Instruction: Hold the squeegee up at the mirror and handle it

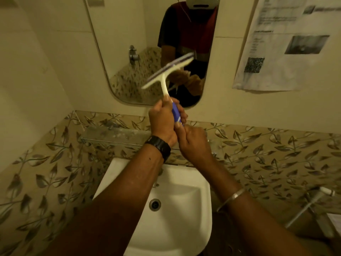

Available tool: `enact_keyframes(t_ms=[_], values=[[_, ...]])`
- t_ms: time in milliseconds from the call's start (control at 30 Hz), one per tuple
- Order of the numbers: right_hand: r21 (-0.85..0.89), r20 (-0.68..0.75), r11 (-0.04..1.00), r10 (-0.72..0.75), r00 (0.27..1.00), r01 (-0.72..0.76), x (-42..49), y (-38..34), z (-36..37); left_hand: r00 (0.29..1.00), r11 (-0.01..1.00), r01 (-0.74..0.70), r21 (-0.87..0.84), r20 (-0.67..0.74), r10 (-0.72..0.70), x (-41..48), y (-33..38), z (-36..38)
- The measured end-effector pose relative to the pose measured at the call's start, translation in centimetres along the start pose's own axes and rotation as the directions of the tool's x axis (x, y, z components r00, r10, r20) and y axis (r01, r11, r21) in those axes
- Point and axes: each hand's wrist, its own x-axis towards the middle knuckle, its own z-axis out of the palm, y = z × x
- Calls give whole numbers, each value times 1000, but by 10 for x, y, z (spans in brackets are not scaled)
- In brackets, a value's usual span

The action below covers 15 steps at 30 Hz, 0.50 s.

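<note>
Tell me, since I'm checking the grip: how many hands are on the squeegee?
2: the left hand grips the squeegee handle, and the right hand holds its lower end.

Both forearms reach forward, left grip [162, 121] curled shut above right grip [193, 143], touching it.

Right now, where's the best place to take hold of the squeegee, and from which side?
Grip the squeegee by its blue handle end, coming from below. The blade bar sits on top, tilted before the mirror, and the white neck is thin. The left hand already grips the handle there; the right hand touches its base.
</note>
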Motion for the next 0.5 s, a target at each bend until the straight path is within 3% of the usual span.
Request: enact_keyframes(t_ms=[167, 333, 500], values=[[15, -81, 999, -45, 996, 46, 42, -13, -12, 994, 993, -106, 51, 16, 106, 19, 33, 24], [110, -125, 993, 54, 991, -41, 10, 11, 7, 999, 983, -51, 179, 5, 51, 14, -3, 24], [263, -68, 954, 166, 984, -142, -24, 23, 20, 1000, 963, -6, 270, -7, 8, 5, -33, 10]])
